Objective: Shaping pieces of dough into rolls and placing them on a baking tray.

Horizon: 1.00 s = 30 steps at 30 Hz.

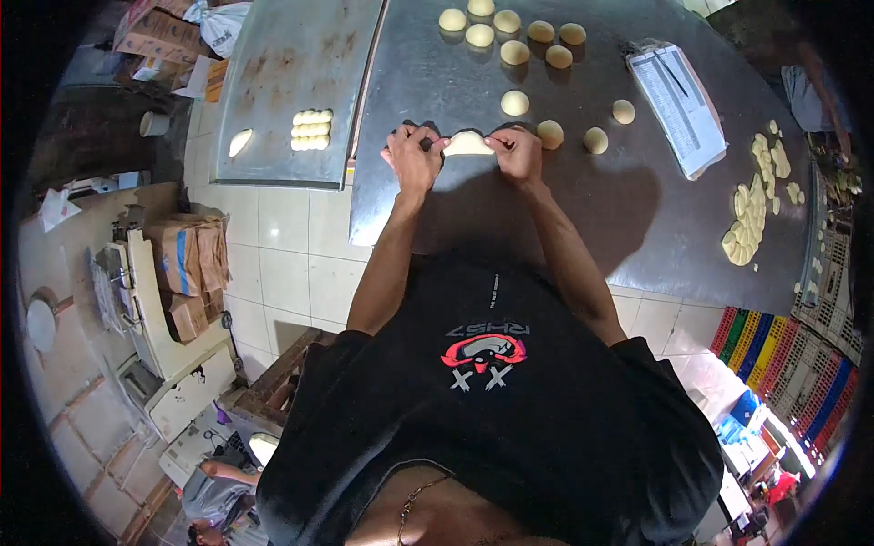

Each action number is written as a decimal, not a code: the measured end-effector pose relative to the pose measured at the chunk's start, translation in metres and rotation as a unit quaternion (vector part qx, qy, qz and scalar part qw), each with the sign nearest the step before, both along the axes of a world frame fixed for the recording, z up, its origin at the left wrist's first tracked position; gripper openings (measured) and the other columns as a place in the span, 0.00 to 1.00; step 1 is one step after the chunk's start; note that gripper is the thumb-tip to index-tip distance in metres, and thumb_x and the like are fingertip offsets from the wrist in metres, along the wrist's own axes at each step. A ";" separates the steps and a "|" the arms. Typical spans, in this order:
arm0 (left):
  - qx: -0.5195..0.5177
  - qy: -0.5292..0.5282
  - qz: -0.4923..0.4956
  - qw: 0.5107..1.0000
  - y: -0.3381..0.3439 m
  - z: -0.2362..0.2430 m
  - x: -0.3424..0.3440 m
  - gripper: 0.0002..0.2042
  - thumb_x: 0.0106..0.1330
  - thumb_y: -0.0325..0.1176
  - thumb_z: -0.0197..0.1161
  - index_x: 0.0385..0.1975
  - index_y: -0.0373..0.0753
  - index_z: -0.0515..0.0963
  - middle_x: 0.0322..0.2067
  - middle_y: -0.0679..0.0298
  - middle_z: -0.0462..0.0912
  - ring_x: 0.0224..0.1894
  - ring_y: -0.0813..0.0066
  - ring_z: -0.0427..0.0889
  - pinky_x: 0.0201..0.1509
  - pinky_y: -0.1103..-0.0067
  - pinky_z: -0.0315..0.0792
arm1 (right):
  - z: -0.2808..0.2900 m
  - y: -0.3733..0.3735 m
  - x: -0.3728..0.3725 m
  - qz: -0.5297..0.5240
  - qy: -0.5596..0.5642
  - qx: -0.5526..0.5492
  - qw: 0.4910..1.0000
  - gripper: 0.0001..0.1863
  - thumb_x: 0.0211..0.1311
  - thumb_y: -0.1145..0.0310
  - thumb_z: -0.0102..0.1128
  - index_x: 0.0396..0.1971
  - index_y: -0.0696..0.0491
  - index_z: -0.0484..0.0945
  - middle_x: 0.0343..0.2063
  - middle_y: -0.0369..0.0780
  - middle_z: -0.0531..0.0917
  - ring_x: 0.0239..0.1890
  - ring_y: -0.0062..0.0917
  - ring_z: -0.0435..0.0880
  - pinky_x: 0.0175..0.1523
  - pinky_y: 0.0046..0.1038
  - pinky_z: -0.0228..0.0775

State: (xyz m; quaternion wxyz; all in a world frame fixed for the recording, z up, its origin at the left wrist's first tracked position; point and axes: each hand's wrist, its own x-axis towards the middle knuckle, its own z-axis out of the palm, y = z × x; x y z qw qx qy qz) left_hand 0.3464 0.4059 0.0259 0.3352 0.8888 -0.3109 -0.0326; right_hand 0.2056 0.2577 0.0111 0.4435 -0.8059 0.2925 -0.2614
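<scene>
A pale piece of dough [468, 145], folded into a half-moon, is stretched between my two hands over the dark metal table. My left hand [416, 156] pinches its left end between thumb and fingers. At the other end, my right hand [516, 153] grips the dough the same way. Just beyond my right hand lie a round dough ball [514, 103] and another dough ball [549, 135]. Two more balls, one of them the nearer dough ball [595, 140], rest farther right.
Several dough balls [514, 53] sit at the table's far side. A paper-covered package [678, 109] and a flattened heap of dough pieces [746, 223] lie on the right. The left metal tray [273, 164] bears shaped dough rolls [311, 130] and one half-moon piece [240, 143]. Stacked crates [774, 355] stand lower right.
</scene>
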 end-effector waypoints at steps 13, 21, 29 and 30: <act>-0.105 0.044 -0.240 0.964 0.010 -0.001 -0.018 0.20 0.53 0.17 0.64 0.48 0.35 0.81 0.43 0.50 0.84 0.47 0.49 0.83 0.50 0.66 0.77 | 0.007 0.032 0.000 0.128 0.000 -0.036 0.991 0.23 0.51 0.80 0.62 0.50 0.56 0.79 0.45 0.53 0.82 0.52 0.50 0.79 0.55 0.44 0.72; -0.132 0.000 -0.319 0.938 0.016 -0.002 0.009 0.18 0.53 0.14 0.61 0.45 0.35 0.82 0.46 0.51 0.84 0.47 0.52 0.84 0.47 0.68 0.79 | 0.002 0.033 0.001 0.162 -0.045 -0.064 0.984 0.21 0.53 0.84 0.58 0.49 0.58 0.79 0.45 0.52 0.83 0.51 0.49 0.81 0.54 0.42 0.74; -0.083 0.285 -0.189 0.936 0.007 0.023 -0.025 0.37 0.51 0.17 0.56 0.67 0.32 0.62 0.59 0.41 0.72 0.60 0.44 0.73 0.67 0.62 0.68 | 0.019 0.040 0.014 0.117 0.030 -0.005 0.993 0.33 0.49 0.81 0.59 0.62 0.58 0.70 0.54 0.55 0.77 0.58 0.51 0.76 0.63 0.41 0.69; -0.100 0.177 -0.192 0.960 0.010 0.006 -0.032 0.36 0.50 0.18 0.56 0.66 0.31 0.62 0.58 0.41 0.73 0.60 0.44 0.73 0.67 0.62 0.67 | 0.008 0.045 0.012 0.126 0.013 -0.030 0.992 0.33 0.50 0.79 0.60 0.61 0.59 0.70 0.54 0.55 0.78 0.57 0.50 0.76 0.63 0.41 0.69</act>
